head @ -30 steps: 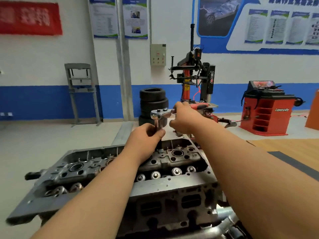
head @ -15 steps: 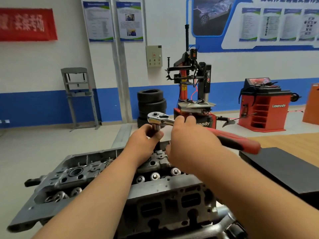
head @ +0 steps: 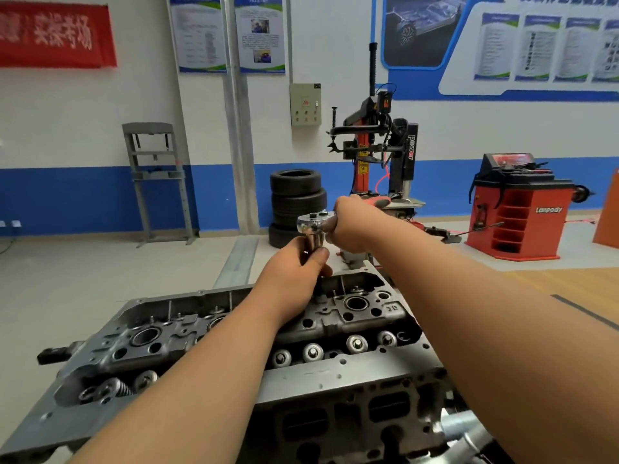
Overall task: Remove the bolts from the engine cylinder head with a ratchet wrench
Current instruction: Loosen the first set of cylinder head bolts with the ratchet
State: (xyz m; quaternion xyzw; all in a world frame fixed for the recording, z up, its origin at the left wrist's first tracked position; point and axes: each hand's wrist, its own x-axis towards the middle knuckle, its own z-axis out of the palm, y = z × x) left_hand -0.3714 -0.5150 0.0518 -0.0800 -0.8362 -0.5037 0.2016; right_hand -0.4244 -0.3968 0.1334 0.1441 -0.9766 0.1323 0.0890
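The cylinder head [head: 351, 316] is seen lying across the lower half of the view, its open top face turned up. Above its far right end a ratchet wrench [head: 313, 222] is held roughly level, and a chrome socket [head: 315, 241] hangs straight down from the round ratchet head toward the cylinder head. The socket is gripped by the left hand [head: 294, 279] — fingers curled round it, thumb pressed against its near side — so its lower end and any bolt beneath it are hidden. The wrench handle is gripped by the right hand [head: 355, 226] just right of the ratchet head, fingers wrapped close together; a bit of red grip [head: 380, 199] is shown past the knuckles. Inside the cylinder head's near edge a row of round valve caps [head: 313, 351] is exposed. Beyond its far end a stack of tyres [head: 296, 199] and a tyre changer [head: 378, 142] are seen — a red wheel balancer [head: 516, 212] stands further right, a grey press frame [head: 157, 175] further left.
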